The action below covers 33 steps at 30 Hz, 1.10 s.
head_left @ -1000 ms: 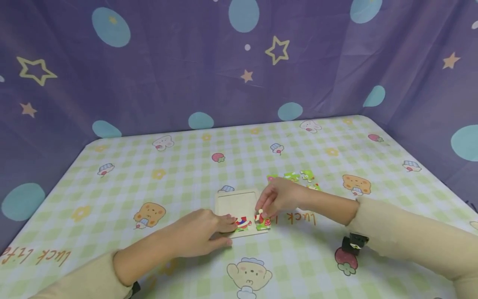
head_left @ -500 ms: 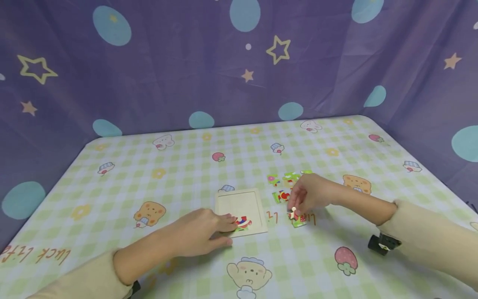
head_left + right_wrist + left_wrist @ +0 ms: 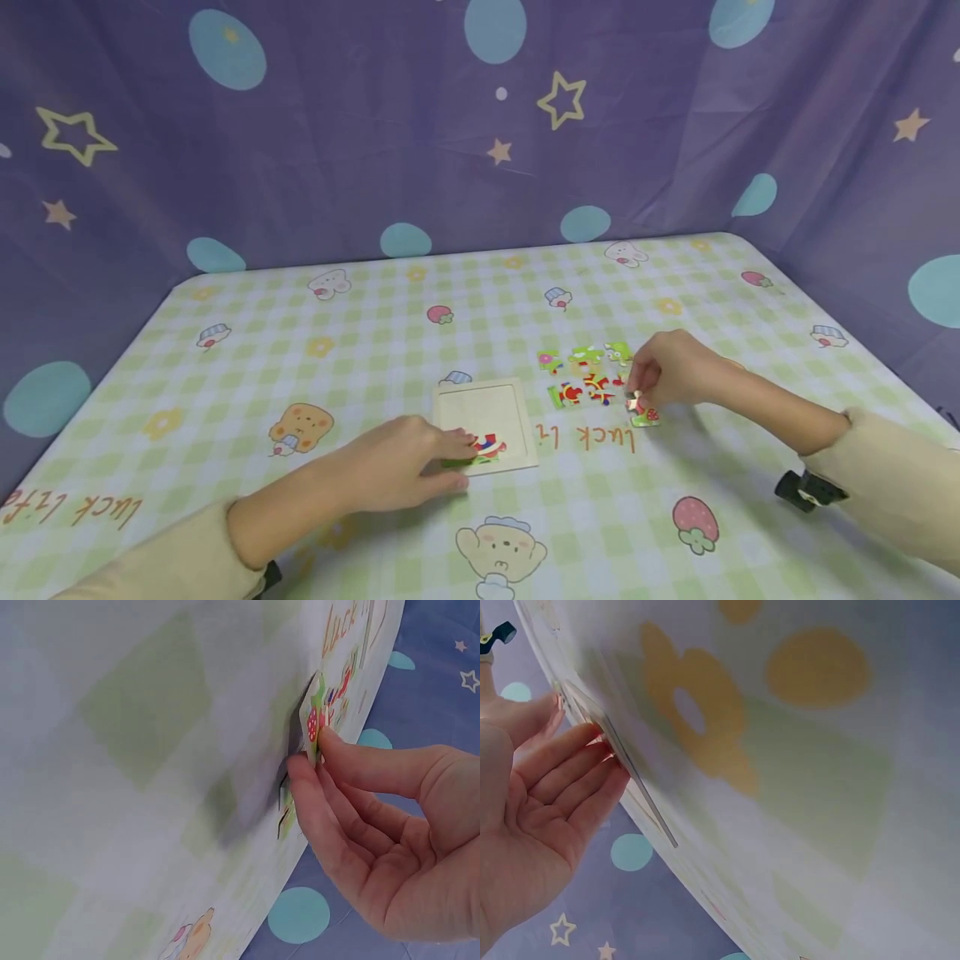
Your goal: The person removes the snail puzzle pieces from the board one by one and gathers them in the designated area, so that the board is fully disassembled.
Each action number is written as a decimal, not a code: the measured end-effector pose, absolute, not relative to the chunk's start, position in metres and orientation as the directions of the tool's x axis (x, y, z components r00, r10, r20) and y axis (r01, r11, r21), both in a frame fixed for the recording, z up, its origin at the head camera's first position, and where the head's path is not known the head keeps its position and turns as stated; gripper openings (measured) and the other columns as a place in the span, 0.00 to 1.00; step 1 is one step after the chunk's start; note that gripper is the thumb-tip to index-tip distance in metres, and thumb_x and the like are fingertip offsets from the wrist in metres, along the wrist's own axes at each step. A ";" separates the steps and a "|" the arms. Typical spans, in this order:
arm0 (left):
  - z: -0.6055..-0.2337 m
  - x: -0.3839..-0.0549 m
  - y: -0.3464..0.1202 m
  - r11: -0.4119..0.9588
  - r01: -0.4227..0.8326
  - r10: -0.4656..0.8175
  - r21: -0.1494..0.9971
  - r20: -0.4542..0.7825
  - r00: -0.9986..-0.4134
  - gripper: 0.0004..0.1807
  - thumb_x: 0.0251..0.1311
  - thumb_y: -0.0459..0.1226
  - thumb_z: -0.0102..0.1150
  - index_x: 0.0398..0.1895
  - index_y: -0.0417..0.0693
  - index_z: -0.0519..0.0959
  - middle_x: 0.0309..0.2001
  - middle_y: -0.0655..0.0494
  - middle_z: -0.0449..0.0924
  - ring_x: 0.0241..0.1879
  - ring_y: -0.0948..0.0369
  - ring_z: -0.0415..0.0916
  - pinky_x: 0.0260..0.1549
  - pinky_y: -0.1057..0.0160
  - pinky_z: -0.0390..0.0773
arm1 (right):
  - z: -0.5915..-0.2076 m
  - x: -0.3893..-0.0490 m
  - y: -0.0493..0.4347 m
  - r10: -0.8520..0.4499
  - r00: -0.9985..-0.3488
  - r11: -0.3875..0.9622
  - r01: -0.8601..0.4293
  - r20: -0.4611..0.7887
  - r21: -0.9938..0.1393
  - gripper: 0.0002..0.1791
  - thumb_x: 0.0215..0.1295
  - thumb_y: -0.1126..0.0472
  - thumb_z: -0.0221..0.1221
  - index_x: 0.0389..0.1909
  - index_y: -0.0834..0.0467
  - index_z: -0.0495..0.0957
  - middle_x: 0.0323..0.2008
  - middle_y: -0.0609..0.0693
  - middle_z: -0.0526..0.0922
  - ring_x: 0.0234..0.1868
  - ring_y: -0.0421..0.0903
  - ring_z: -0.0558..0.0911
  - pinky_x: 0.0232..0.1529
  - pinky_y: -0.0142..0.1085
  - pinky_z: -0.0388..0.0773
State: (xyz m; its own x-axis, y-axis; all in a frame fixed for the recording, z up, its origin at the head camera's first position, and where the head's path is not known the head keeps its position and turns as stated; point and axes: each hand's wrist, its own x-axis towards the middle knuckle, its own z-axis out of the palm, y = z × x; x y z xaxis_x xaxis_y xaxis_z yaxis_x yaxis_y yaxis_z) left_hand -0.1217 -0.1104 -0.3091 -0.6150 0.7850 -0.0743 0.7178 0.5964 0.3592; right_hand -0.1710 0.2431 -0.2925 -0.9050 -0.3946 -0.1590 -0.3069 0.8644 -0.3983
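In the head view, my left hand (image 3: 401, 467) rests its extended fingertips on the lower left of a shallow wooden puzzle tray (image 3: 472, 410), over puzzle pieces (image 3: 489, 447) lying inside. The left wrist view has the left hand (image 3: 551, 806) with straight fingers at the edge of the tray (image 3: 651, 801). Between thumb and fingers, my right hand (image 3: 675, 371) pinches a puzzle piece (image 3: 645, 412) with a red spotted mushroom on it. From the right wrist, that piece (image 3: 312, 724) looks tilted, close to the tablecloth; the fingers hide part of it.
Several loose puzzle pieces (image 3: 588, 358) in green and red lie in rough rows right of the tray, some partly behind the right hand. A checked tablecloth (image 3: 375, 333) with cartoon prints covers the table. Behind it hangs a purple curtain (image 3: 322, 150).
My right hand has carried the mushroom piece away from the tray's lower right corner, rightward to beside the loose pieces. The left hand has stayed on the tray.
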 end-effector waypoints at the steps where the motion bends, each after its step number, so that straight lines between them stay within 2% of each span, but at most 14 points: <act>1: -0.309 -0.122 -0.111 0.602 0.709 0.780 0.367 -0.078 -0.621 0.18 0.64 0.46 0.58 0.53 0.50 0.81 0.56 0.54 0.80 0.59 0.60 0.77 0.59 0.58 0.77 | -0.293 -0.171 0.244 -0.391 -0.908 0.866 -0.308 -0.152 -0.394 0.08 0.44 0.69 0.70 0.22 0.54 0.83 0.19 0.42 0.83 0.22 0.35 0.76 0.26 0.28 0.73; 10: -0.306 -0.120 -0.109 0.636 0.676 0.749 0.371 -0.089 -0.656 0.17 0.63 0.46 0.59 0.52 0.51 0.82 0.56 0.51 0.80 0.58 0.57 0.79 0.58 0.56 0.79 | -0.296 -0.170 0.248 -0.393 -0.914 0.862 -0.328 -0.102 -0.387 0.09 0.42 0.69 0.71 0.20 0.53 0.84 0.18 0.41 0.83 0.22 0.34 0.76 0.26 0.28 0.73; 17: -0.305 -0.118 -0.110 0.636 0.678 0.748 0.368 -0.079 -0.659 0.17 0.63 0.47 0.58 0.51 0.50 0.82 0.57 0.52 0.81 0.58 0.57 0.79 0.57 0.55 0.79 | -0.294 -0.170 0.249 -0.379 -0.919 0.867 -0.312 -0.108 -0.388 0.08 0.42 0.68 0.72 0.21 0.53 0.85 0.20 0.42 0.84 0.23 0.34 0.78 0.27 0.28 0.75; 23: -0.305 -0.116 -0.110 0.628 0.707 0.761 0.325 -0.068 -0.645 0.18 0.64 0.46 0.58 0.52 0.49 0.81 0.58 0.50 0.80 0.58 0.55 0.79 0.57 0.55 0.79 | -0.286 -0.172 0.248 -0.374 -0.926 0.865 -0.333 -0.042 -0.376 0.07 0.43 0.66 0.73 0.23 0.54 0.85 0.19 0.42 0.84 0.22 0.34 0.77 0.26 0.29 0.75; 27: -0.305 -0.114 -0.110 0.633 0.719 0.762 0.289 -0.067 -0.644 0.19 0.64 0.47 0.58 0.53 0.48 0.81 0.59 0.49 0.78 0.60 0.54 0.77 0.58 0.54 0.78 | -0.282 -0.175 0.240 -0.404 -0.915 0.844 -0.363 -0.023 -0.394 0.07 0.44 0.66 0.72 0.24 0.55 0.85 0.20 0.42 0.85 0.23 0.34 0.78 0.27 0.28 0.76; 33: -0.307 -0.112 -0.112 0.635 0.715 0.761 0.293 -0.075 -0.645 0.21 0.64 0.47 0.57 0.56 0.49 0.79 0.60 0.52 0.78 0.61 0.55 0.76 0.59 0.54 0.77 | -0.283 -0.177 0.215 -0.466 -0.884 0.798 -0.404 -0.032 -0.447 0.06 0.47 0.68 0.71 0.24 0.57 0.84 0.21 0.43 0.85 0.23 0.34 0.79 0.28 0.28 0.78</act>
